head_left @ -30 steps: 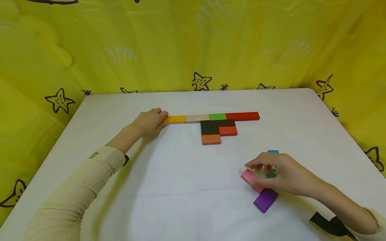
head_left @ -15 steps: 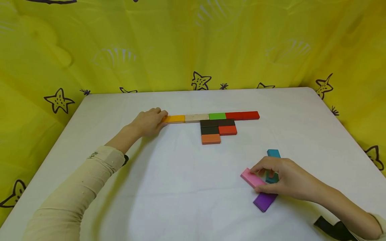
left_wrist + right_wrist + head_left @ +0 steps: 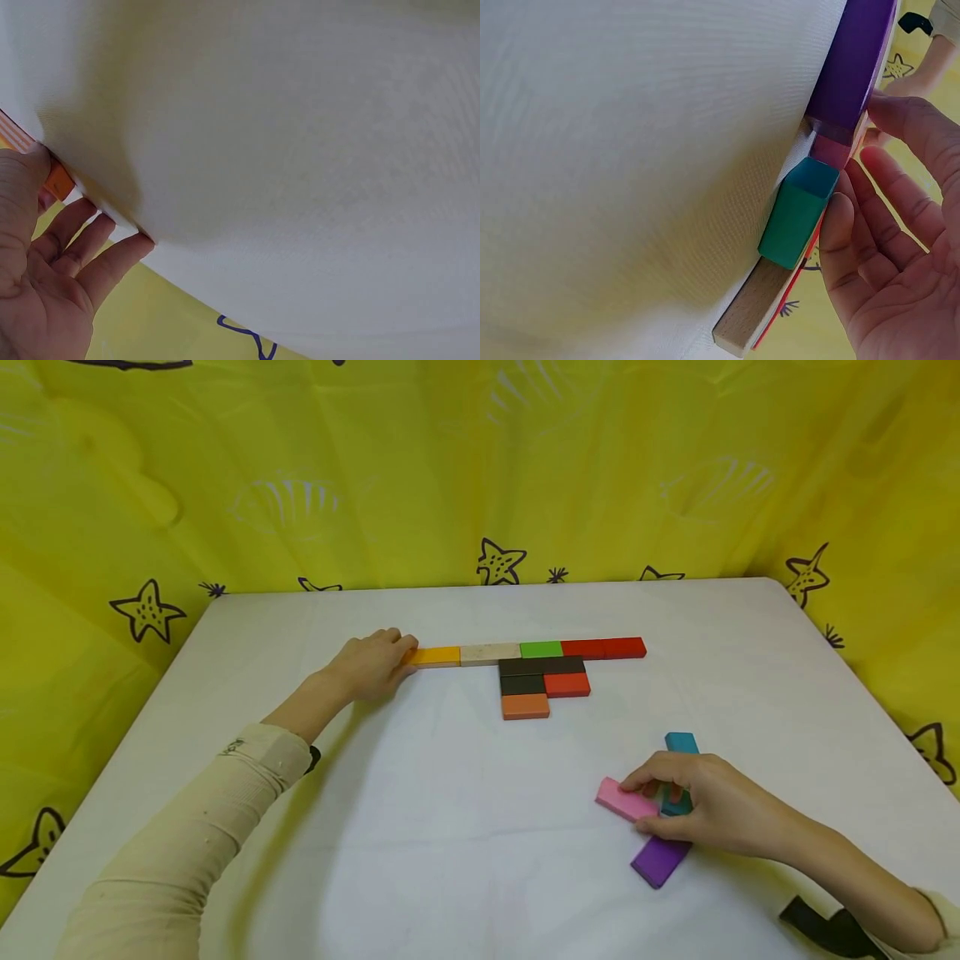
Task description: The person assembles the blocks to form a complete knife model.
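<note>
In the head view my left hand (image 3: 371, 667) holds the left end of a yellow-orange block (image 3: 437, 657), thumb on the near side and fingers at the far side. The left wrist view has the block's orange end (image 3: 58, 182) beside the thumb. My right hand (image 3: 716, 802) pinches a pink block (image 3: 621, 799) between thumb and fingertips, low over the white table. A purple block (image 3: 660, 862) lies just below that thumb. Under the right fingers a teal block (image 3: 677, 803) is partly covered, and a blue block (image 3: 681, 742) shows beyond the knuckles.
From the yellow-orange block, a row continues rightward with a pale wood block (image 3: 490, 654), a green block (image 3: 541, 649) and red blocks (image 3: 604, 648). Against its near side sit dark blocks (image 3: 540, 667), another red block (image 3: 567, 685) and an orange-brown block (image 3: 525, 707). Yellow cloth (image 3: 420, 468) surrounds the table.
My right hand has come down and taken hold of the pink block, which has turned slightly, closer to level across the view. The left hand stays put.
</note>
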`<state>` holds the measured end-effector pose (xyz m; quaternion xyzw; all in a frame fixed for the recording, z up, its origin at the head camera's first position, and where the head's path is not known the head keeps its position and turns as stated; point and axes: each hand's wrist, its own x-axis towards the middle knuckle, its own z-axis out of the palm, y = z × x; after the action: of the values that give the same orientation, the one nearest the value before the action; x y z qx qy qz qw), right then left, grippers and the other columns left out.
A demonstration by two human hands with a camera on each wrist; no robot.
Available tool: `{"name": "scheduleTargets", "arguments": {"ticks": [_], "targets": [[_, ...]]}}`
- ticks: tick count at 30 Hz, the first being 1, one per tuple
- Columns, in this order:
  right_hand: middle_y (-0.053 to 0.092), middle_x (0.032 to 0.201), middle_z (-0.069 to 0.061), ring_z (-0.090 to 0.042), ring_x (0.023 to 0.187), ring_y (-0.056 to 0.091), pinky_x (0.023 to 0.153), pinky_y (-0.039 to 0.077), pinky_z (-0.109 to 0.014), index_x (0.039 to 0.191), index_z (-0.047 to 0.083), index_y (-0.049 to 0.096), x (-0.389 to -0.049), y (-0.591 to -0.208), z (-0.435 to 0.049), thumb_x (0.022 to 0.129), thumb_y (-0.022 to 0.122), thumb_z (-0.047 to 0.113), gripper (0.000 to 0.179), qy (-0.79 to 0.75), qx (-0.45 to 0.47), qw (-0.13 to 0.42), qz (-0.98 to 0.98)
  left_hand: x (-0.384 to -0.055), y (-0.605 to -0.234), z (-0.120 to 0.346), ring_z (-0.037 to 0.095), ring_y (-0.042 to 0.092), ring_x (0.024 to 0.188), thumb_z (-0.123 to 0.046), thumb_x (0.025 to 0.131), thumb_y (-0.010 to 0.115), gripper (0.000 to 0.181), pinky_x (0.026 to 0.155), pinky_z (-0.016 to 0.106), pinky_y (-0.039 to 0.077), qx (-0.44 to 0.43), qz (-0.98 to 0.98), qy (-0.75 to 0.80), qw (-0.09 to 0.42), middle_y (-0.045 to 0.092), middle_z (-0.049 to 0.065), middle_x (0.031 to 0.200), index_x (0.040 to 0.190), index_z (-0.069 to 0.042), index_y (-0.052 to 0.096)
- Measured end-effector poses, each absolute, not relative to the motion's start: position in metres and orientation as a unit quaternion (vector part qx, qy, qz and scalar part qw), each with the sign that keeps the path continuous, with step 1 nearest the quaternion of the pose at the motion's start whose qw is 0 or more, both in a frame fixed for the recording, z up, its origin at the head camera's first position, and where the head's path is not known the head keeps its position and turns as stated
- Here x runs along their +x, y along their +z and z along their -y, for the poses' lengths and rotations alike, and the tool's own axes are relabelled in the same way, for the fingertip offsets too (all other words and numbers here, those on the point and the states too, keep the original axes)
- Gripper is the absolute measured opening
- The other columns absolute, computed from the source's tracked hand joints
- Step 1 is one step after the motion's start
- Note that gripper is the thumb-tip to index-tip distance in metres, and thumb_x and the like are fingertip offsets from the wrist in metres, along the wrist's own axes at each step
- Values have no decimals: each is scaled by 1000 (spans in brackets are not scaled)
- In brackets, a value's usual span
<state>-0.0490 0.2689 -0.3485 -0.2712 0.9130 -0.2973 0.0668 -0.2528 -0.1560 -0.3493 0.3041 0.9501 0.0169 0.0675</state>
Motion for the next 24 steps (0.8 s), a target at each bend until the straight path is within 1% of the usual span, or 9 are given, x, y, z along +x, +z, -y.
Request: {"name": "scheduleTargets", "arguments": {"ticks": [4, 13, 20, 24], "targets": [[67, 98, 17, -3, 83, 54, 67, 48, -23, 113, 23, 73, -50, -348, -270, 81, 89, 27, 36, -295, -259, 73, -917, -252, -349, 156, 29, 55, 95, -29, 105, 57, 36, 74, 43, 51, 304, -950, 18, 68, 58, 14, 113, 134, -8, 54], [67, 99, 17, -3, 85, 55, 69, 49, -23, 111, 24, 73, -52, -348, -270, 80, 90, 27, 35, -289, -257, 66, -920, -253, -350, 156, 30, 55, 96, -28, 106, 57, 36, 75, 44, 52, 306, -949, 20, 68, 58, 14, 113, 135, -7, 54], [66, 96, 15, -3, 80, 53, 62, 45, -22, 109, 21, 72, -52, -348, -268, 78, 90, 19, 37, -292, -256, 73, -919, -252, -349, 156, 30, 55, 95, -29, 105, 58, 37, 74, 43, 52, 305, -950, 20, 66, 58, 14, 112, 135, -7, 55], [66, 95, 15, -3, 79, 53, 61, 46, -21, 108, 20, 72, -52, -348, -266, 76, 90, 15, 38, -289, -261, 70, -918, -253, -350, 156, 30, 55, 96, -29, 105, 58, 36, 74, 44, 52, 305, -950, 19, 66, 58, 14, 112, 135, -7, 55]]}}
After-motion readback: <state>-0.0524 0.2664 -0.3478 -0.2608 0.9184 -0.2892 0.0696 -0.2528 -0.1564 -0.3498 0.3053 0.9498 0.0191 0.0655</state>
